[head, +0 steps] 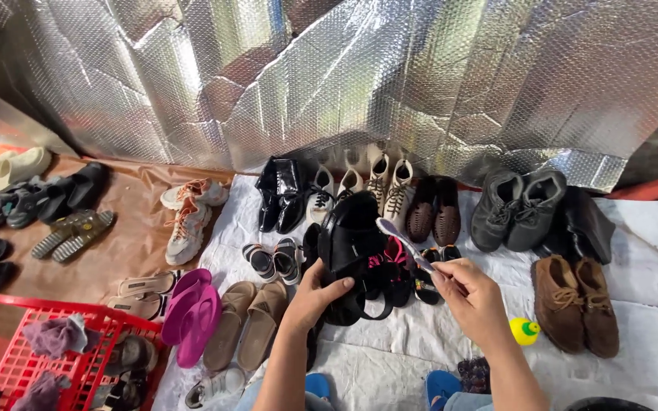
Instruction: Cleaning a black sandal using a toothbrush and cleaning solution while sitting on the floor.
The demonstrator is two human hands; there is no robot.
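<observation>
Gripping black shoe [352, 255]: left hand [315, 293] | right hand [470, 293] pinching toothbrush [404, 243]

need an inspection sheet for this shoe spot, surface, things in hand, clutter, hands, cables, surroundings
surface: white sheet on the right, brown sheet on the left, both laid with footwear
job's things: black sandal held up; toothbrush pointed at it
clutter: brown lace-up boots, grey boots, pink flip-flops, tan slides, small yellow toy
grippers: left hand grips the sandal from below; right hand pinches the toothbrush handle
cables: nothing seen
surroundings: silver bubble-foil backdrop; red crate at lower left holding cloths and shoes
</observation>
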